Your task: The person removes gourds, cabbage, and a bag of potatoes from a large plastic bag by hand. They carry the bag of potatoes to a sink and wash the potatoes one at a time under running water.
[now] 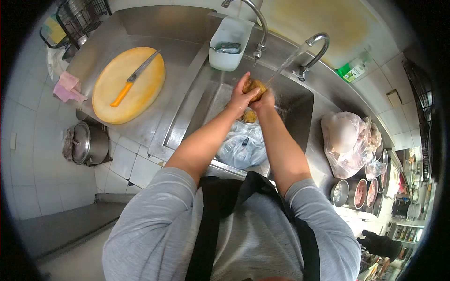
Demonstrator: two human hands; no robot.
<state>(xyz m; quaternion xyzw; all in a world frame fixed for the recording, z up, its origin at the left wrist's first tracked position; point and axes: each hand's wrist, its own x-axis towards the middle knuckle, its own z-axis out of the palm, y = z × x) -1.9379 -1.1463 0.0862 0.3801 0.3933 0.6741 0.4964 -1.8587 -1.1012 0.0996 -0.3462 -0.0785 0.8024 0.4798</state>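
Note:
Over the steel sink, my left hand and my right hand are closed around a brown potato. Water runs from the right-hand tap in a slanting stream that falls beside the potato. Below my wrists, a second potato rests in the sink. A pale plastic bag lies close to it, in the near part of the basin. My forearms hide part of the sink.
On the left counter lies a round cutting board with an orange-handled knife. A white plastic tub stands behind the sink near the left tap. A filled plastic bag and several metal bowls occupy the right counter.

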